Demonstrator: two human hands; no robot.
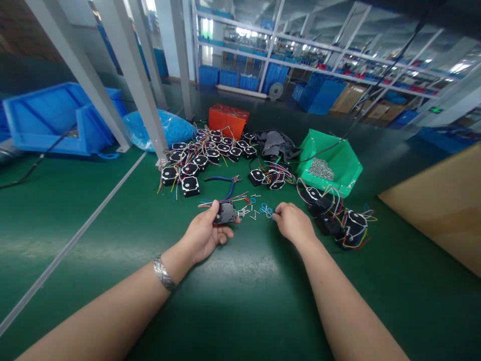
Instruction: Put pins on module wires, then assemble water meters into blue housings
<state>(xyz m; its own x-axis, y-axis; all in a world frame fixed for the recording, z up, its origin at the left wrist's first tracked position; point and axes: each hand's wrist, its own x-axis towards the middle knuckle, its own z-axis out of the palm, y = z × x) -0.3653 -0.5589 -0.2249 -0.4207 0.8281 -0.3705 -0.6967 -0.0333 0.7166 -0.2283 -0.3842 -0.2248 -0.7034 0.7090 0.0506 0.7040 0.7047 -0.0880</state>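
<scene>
My left hand [206,231] is closed around a small black square motor [225,214] with coloured wires trailing to the upper right. My right hand [293,220] rests on the green table [244,301] with its fingertips pinched at a cluster of small blue rings [266,209]. Small metal screws [250,213] lie scattered between the two hands. Blue-handled pliers [227,183] lie just beyond the hands.
A large pile of wired black motors [203,155] sits behind left, more motors [338,220] to the right. A green bin [332,160] holds screws. An orange box [227,119], black cloth [276,143], blue plastic bag [169,128], blue crate [56,118] and cardboard [443,205] surround them.
</scene>
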